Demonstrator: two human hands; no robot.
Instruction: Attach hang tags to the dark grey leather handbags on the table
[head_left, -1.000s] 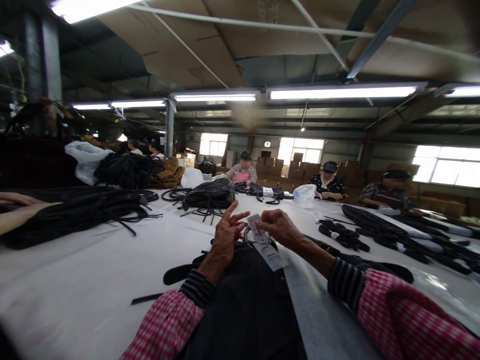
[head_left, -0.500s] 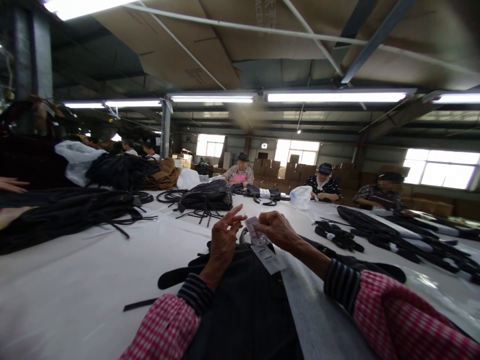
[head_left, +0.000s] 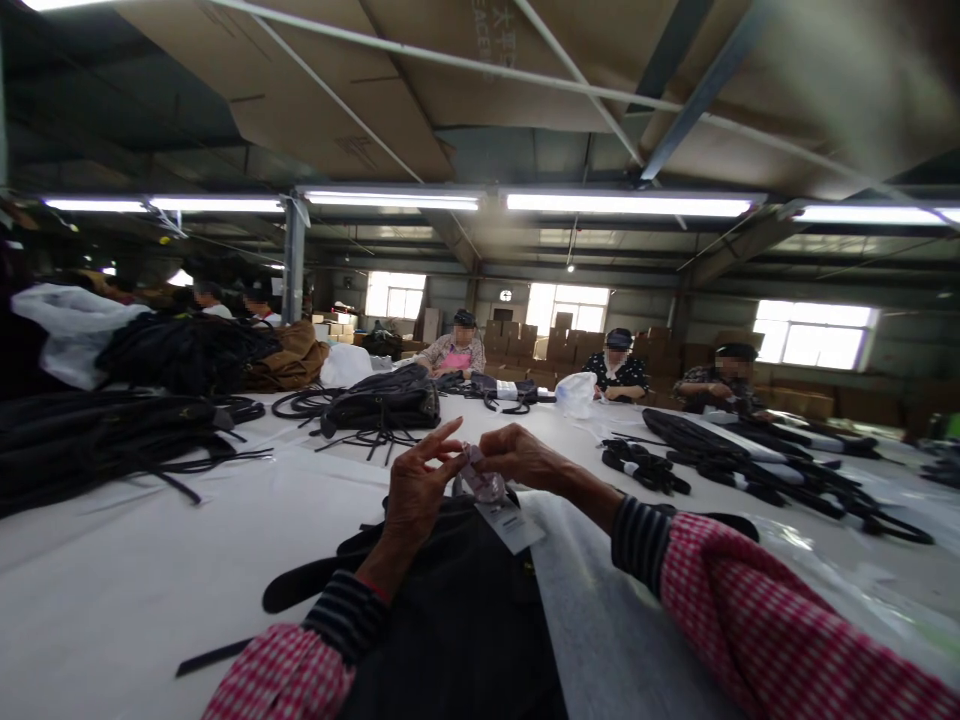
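A black bag (head_left: 465, 610) lies on the white table in front of me, its straps sticking out to the left. At its top end a white paper tag (head_left: 511, 527) rests on the dark fabric. Just above this tag is a small clear plastic packet (head_left: 484, 482). My left hand (head_left: 420, 485) pinches the packet's upper left edge between thumb and finger, with other fingers raised. My right hand (head_left: 521, 458) is closed on the packet from the right.
Black bags (head_left: 105, 440) lie at the left and another (head_left: 390, 400) sits ahead. Bundled black straps (head_left: 645, 465) are on the right, near clear plastic (head_left: 825, 570). Three people sit across the white table (head_left: 187, 570).
The view has turned slightly right. My left hand's thumb and finger have come together on the packet, beside my right hand. Another person's hands at the left edge are out of view.
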